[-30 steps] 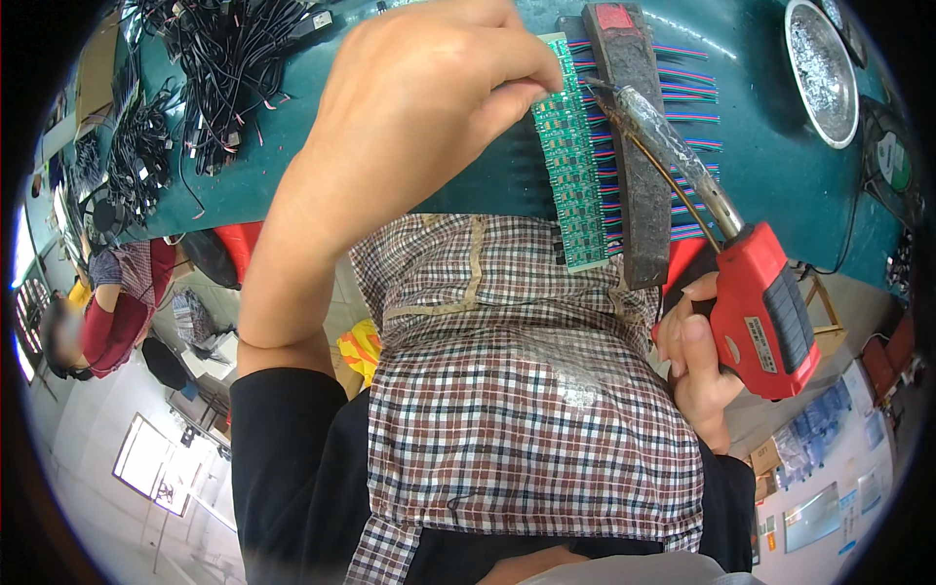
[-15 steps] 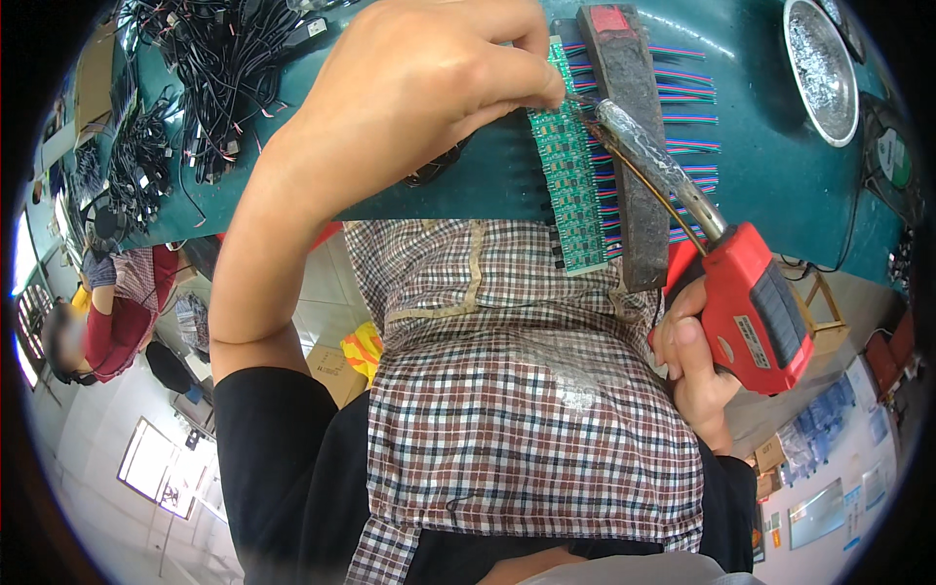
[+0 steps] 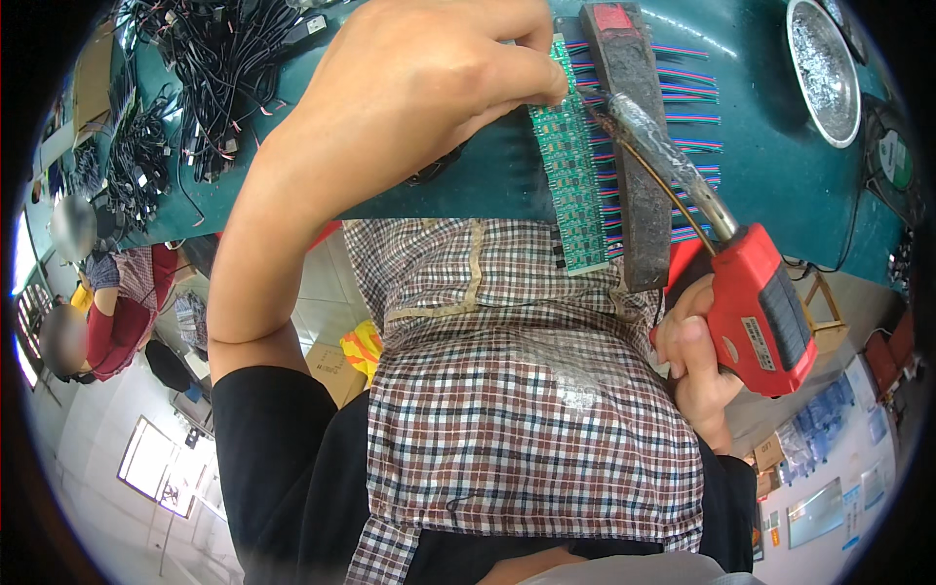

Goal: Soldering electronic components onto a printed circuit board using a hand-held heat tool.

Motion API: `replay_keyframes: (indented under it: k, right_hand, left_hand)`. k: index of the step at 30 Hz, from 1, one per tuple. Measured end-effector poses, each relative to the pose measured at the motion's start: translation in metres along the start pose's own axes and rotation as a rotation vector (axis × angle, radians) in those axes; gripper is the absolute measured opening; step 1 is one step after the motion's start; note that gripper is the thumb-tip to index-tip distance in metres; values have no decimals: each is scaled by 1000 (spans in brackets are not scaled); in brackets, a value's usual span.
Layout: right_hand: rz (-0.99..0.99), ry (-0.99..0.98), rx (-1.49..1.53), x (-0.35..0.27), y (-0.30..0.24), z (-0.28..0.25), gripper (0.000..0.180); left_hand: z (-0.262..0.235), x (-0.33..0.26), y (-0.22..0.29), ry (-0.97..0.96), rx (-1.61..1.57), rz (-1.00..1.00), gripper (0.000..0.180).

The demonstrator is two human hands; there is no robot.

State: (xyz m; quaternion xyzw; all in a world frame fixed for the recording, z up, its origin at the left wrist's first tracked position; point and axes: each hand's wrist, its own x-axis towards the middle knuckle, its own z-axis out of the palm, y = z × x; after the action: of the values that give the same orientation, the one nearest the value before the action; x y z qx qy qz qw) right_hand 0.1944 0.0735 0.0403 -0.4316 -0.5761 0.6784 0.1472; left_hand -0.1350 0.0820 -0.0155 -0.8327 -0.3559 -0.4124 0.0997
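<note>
My right hand [image 3: 694, 356] is closed round the red soldering gun [image 3: 763, 312]. Its metal barrel slants up and left, with the tip close to the right edge of a long green circuit board panel [image 3: 573, 185]. Over the far part of that panel, my left hand [image 3: 468, 63] is closed in a pinch; whatever its fingertips hold is hidden. Rows of thin coloured wires [image 3: 690, 117] run from the panel's right side under a dark, heavy bar [image 3: 639, 175], which lies across them.
Bundles of black cables [image 3: 214, 68] lie at the table's left. A metal bowl [image 3: 824, 78] with silvery bits stands at the far right, near a dark cable coil [image 3: 887, 156]. The green table's front edge [image 3: 439, 218] runs before my apron. Another person [image 3: 127, 312] is at far left.
The soldering gun has shifted slightly to the right, its barrel end moving a little away from my left fingertips. My left hand stays almost in place.
</note>
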Motion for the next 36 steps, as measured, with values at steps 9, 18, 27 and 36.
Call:
replay_keyframes:
  k: [9, 18, 27, 36]
  right_hand:
    - [-49, 6, 39, 0, 4, 0, 15]
    - [-80, 164, 147, -2, 2, 8, 17]
    - [-176, 179, 196, 3, 4, 1, 17]
    - [-182, 188, 185, 7, 0, 10, 18]
  left_hand:
    - [-4, 0, 1, -27, 29, 1, 7]
    - [-25, 18, 50, -500, 171, -548, 8]
    - [-86, -4, 83, -182, 698, -929, 23]
    - [-185, -93, 122, -366, 687, -1436, 35]
